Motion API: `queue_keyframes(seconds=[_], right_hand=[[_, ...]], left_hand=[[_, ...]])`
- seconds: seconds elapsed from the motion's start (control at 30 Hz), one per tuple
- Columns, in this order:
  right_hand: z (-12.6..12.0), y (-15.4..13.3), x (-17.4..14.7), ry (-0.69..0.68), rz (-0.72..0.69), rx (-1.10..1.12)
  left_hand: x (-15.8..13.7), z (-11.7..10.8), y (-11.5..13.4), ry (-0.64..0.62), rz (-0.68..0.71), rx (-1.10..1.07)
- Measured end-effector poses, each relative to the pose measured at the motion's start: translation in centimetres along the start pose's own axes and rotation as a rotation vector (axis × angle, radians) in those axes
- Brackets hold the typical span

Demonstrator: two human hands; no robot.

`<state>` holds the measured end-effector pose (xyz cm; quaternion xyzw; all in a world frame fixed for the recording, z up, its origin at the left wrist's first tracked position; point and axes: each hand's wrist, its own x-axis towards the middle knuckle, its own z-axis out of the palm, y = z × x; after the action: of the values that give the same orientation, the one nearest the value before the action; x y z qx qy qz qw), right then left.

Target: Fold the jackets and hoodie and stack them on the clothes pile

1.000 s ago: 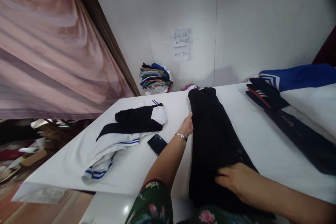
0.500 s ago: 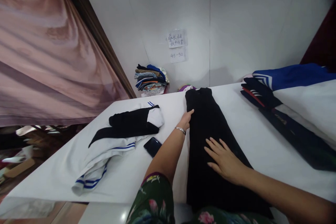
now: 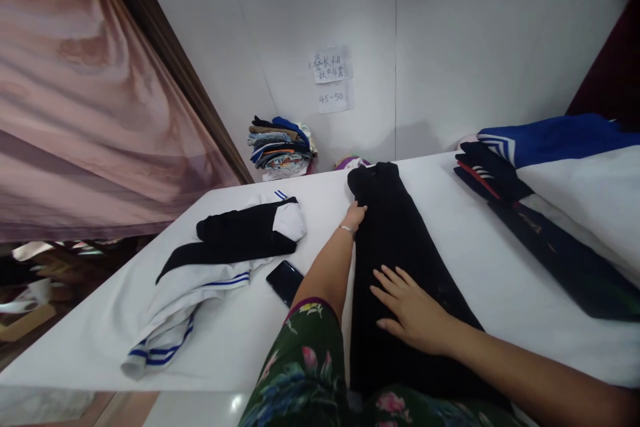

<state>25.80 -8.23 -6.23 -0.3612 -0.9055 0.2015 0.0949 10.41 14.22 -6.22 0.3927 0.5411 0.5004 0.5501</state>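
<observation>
A long black garment (image 3: 395, 233) lies lengthwise on the white table, narrower at its far end and wider toward me. At its left edge, near the far end, my left hand (image 3: 355, 215) is closed on the cloth, with a bracelet at the wrist. My right hand (image 3: 415, 310) rests flat on the middle of the garment, fingers spread and holding nothing. The garment's near end passes under my floral clothing and is partly hidden.
On the left lie a black-and-white garment (image 3: 240, 233) with blue-striped white parts and a dark phone (image 3: 285, 282). A stack of folded clothes (image 3: 280, 147) stands at the back. Dark and blue garments (image 3: 550, 140) lie right. Paper notes (image 3: 333, 80) hang on the wall.
My left hand has slid slightly up along the garment's left edge, its arm reaching further. My right hand stays flat on the cloth. The view has shifted slightly.
</observation>
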Motion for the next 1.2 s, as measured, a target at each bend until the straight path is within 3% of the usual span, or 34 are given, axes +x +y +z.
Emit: queue_keyframes(seconds=[0.2,0.27,0.33,0.43,0.53,0.6,0.8,0.9,1.07,1.2], right_hand=[[-0.9,0.5,-0.4,0.054,-0.025,0.198],[-2.0,1.8,-0.2,0.195,-0.037,0.34],[-3.7,4.1,0.7,0.419,0.011,0.43],[-6.1,8.2,3.3,0.623,0.271,0.529],[-7.5,11.2,6.7,0.52,0.581,0.771],[-7.6,11.9,8.6,0.462,0.66,0.835],[-6.1,10.4,11.0,0.432,0.632,0.939],[-5.8,9.6,10.9,0.419,0.607,1.056],[-5.7,8.7,10.5,0.398,0.622,1.306],[-5.1,7.3,10.4,0.399,0.64,1.446]], left_hand=[[-3.3,-2.8,-1.1,0.072,0.05,0.195],[-5.3,-4.2,-1.6,0.082,0.043,0.271],[-7.6,-5.3,-2.4,0.079,0.027,0.329],[-10.9,-5.9,-3.6,0.065,0.022,0.427],[-12.8,-5.6,-4.2,0.056,0.041,0.608],[-13.0,-5.4,-4.4,0.046,0.019,0.684],[-12.3,-5.7,-4.3,0.001,-0.153,0.446],[-12.4,-6.2,-3.8,-0.003,-0.163,0.409],[-11.8,-6.2,-1.8,0.066,-0.08,0.386],[-10.0,-4.9,-0.1,0.117,0.114,0.46]])
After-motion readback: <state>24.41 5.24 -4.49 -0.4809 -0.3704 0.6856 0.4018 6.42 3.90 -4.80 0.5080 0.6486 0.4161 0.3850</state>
